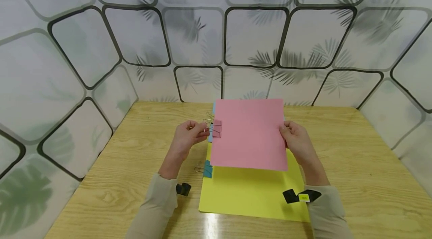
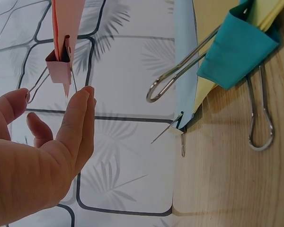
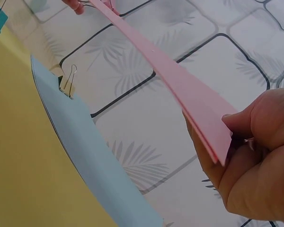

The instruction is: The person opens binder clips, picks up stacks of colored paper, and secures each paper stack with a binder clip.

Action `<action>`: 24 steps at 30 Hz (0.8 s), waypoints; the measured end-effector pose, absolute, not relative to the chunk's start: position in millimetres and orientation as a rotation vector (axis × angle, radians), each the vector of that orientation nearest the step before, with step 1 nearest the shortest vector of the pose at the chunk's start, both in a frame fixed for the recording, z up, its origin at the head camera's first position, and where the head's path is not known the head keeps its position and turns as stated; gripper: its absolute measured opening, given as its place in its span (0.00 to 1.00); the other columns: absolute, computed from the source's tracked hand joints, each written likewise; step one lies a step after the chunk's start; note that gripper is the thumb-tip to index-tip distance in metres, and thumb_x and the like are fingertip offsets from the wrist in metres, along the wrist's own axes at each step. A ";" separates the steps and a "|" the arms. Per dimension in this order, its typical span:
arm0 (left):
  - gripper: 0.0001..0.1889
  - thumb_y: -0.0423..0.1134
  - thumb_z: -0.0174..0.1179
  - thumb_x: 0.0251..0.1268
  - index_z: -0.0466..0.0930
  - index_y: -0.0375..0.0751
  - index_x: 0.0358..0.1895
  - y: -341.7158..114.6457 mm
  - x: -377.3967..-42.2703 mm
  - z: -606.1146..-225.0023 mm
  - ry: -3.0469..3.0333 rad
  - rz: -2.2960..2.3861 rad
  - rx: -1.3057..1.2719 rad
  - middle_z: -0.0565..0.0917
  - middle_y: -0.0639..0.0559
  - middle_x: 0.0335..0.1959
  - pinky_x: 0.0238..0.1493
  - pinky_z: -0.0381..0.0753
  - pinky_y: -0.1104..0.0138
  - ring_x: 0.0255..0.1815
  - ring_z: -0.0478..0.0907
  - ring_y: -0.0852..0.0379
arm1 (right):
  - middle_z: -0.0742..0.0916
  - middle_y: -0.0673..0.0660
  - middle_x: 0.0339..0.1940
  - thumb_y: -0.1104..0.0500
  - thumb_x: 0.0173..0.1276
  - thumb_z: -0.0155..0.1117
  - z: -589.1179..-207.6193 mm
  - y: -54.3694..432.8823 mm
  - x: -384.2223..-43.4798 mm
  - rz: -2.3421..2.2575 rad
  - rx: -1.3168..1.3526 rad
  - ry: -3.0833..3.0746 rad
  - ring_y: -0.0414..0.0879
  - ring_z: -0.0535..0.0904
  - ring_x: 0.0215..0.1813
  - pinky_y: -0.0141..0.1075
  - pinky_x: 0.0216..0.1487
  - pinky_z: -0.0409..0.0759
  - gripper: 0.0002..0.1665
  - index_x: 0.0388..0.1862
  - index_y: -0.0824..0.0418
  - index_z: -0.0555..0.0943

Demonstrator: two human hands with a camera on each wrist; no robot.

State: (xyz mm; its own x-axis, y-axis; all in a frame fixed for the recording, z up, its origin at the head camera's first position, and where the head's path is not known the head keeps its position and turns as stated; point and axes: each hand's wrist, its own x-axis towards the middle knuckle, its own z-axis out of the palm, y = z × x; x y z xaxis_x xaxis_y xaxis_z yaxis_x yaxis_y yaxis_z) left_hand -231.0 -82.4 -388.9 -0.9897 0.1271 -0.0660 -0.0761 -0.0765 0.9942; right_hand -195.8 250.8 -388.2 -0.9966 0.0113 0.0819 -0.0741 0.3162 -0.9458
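Note:
A stack of pink paper (image 1: 249, 134) is held up over the other sheets, a pink binder clip (image 1: 217, 128) on its left edge. My left hand (image 1: 189, 136) pinches that clip by its wire handles, the thumb on one handle and straight fingers on the other. In the left wrist view the clip (image 2: 59, 68) has the paper between its jaws. My right hand (image 1: 297, 139) grips the paper's right edge, thumb in front and fingers behind. Seen from the right wrist, the pink sheets (image 3: 199, 111) appear edge-on, slightly parted near the thumb.
Yellow paper (image 1: 253, 194) lies on the wooden table (image 1: 135, 156), with a teal binder clip (image 1: 207, 169) on its left edge. Light blue paper (image 3: 80, 123) lies beyond, partly hidden, with a small binder clip (image 3: 67, 85) on it. A patterned backdrop (image 1: 195, 36) stands behind.

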 end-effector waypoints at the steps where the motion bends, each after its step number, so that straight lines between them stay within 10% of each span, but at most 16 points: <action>1: 0.09 0.37 0.59 0.73 0.73 0.33 0.40 -82.3 -231.0 -389.0 2.034 2.209 0.055 0.83 0.35 0.47 0.50 0.85 0.61 0.44 0.86 0.51 | 0.82 0.59 0.37 0.56 0.83 0.41 -388.4 250.8 -195.8 1.798 0.059 -2.488 0.37 0.80 0.32 0.30 0.34 0.83 0.25 0.60 0.79 0.68; 24: 0.10 0.36 0.61 0.71 0.73 0.32 0.36 -78.3 -232.6 -393.4 2.023 2.205 0.075 0.84 0.34 0.45 0.50 0.85 0.61 0.43 0.86 0.48 | 0.81 0.58 0.35 0.56 0.83 0.41 -388.5 253.4 -197.0 1.780 0.003 -2.506 0.38 0.78 0.30 0.30 0.31 0.82 0.24 0.59 0.78 0.69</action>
State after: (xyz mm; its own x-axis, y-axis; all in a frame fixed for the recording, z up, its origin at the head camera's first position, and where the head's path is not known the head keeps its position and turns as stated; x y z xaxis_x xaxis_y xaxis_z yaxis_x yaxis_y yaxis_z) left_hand -232.6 -78.3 -393.4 -0.9878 0.1425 -0.0635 -0.0756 -0.0807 0.9939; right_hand -197.0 253.4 -388.5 -0.9977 0.0376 0.0561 -0.0406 0.3301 -0.9431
